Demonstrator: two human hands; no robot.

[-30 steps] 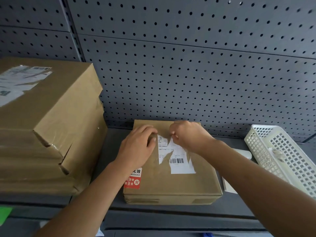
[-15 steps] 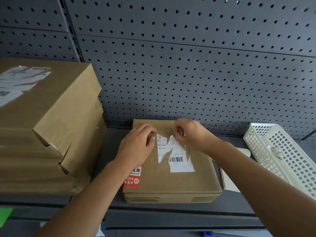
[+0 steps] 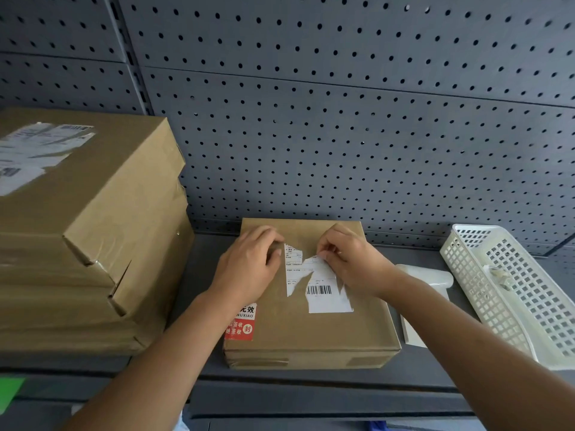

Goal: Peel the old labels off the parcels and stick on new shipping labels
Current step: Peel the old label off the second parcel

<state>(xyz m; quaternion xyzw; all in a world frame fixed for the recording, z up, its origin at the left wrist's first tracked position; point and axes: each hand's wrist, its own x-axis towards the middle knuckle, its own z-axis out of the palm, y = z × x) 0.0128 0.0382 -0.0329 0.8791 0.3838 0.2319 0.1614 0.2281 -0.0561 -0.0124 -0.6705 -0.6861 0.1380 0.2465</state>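
Observation:
A flat brown parcel point(image 3: 314, 331) lies on the grey shelf in front of me. A torn white shipping label point(image 3: 323, 290) with a barcode is stuck on its top, partly ripped away. My right hand point(image 3: 351, 262) pinches the label's upper torn edge between thumb and fingers. My left hand point(image 3: 249, 269) rests on the parcel's top left, with its fingers curled down beside the label. A red and white seal sticker point(image 3: 241, 325) sits at the parcel's front left corner.
A stack of larger brown boxes point(image 3: 87, 244) fills the left, its top one bearing a taped label point(image 3: 34, 150). A white perforated basket point(image 3: 516, 293) stands at the right, with a white roll point(image 3: 429, 276) and paper sheets between it and the parcel. A grey pegboard point(image 3: 342, 119) backs the shelf.
My right hand has shifted slightly right and turned, and a torn flap of the label now lifts at its fingertips. My left hand stays on the parcel.

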